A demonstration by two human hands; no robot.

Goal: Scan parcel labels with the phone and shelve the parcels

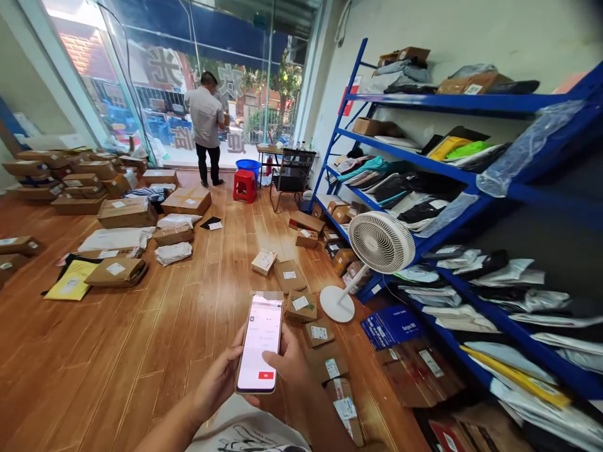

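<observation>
A smartphone point(258, 333) with a lit, mostly white screen and a red button near its bottom is held upright in front of my body. My left hand point(221, 370) grips the phone's left edge, with the thumb along its side. On the opposite edge, my right hand point(289, 361) also grips the phone, and its thumb lies over the lower right part of the screen. The fingers behind the phone are mostly hidden. The screen's small text is too faint to read.
Blue shelves point(405, 150) full of parcels line the right wall. A white fan point(381, 242) stands before them, near boxes point(301, 306) on the floor. More parcels point(127, 212) lie at left. A person point(205, 125) stands by the window, near a red stool point(244, 186).
</observation>
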